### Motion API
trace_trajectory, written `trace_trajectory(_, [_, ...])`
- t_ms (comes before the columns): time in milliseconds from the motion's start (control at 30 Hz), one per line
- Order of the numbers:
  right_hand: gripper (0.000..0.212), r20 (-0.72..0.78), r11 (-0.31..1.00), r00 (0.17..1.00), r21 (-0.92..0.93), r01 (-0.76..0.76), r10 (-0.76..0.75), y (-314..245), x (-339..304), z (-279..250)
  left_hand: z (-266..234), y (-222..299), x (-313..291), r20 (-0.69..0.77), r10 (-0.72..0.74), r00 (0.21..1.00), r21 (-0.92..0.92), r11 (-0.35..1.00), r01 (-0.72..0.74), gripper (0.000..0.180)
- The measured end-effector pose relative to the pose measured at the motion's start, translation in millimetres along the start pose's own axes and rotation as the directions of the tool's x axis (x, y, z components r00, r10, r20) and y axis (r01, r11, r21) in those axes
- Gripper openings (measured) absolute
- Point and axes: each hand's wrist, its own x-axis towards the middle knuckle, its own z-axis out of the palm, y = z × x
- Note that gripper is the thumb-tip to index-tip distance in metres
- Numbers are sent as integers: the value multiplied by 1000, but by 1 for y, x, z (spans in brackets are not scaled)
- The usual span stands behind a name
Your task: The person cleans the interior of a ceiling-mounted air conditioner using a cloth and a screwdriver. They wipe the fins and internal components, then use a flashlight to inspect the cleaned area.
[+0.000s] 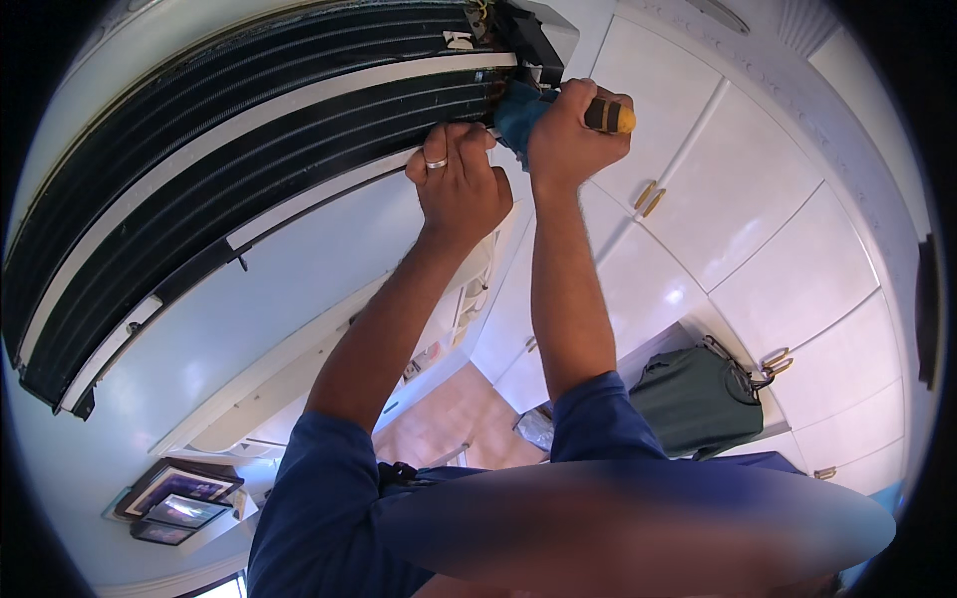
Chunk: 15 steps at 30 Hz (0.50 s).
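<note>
A wall air conditioner point(269, 130) with its cover off stretches across the upper left, its dark finned coil and pale strips exposed. At its lower right edge, my left hand point(464, 184) has its fingers curled on the rim, a ring on one finger; the fingertips are partly hidden. My right hand point(578, 140) is closed around a screwdriver point(611, 116) with a black and yellow handle, raised by the unit's right end. The screwdriver's tip cannot be seen. A teal cloth point(520, 118) bunches between the right hand and the coil, touching the hand.
Loose wires point(482, 18) and a black housing point(533, 45) show at the unit's right end. White cupboards point(728, 199) with gold handles fill the right side. A dark green garment point(698, 399) hangs there. Framed pictures point(179, 498) are at the lower left; tiled floor point(449, 419) lies below.
</note>
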Motion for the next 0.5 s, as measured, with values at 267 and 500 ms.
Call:
trace_trajectory(267, [28,166,984,971,-69,-163,172,-8,19,-5,3,-5,-4,-11,19,1000,95,995,-18,48])
trace_trajectory(500, [23,198,948,927,-57,-313,318,-3,37,-14,3,-11,-5,0,81,997,118,990,-80,47])
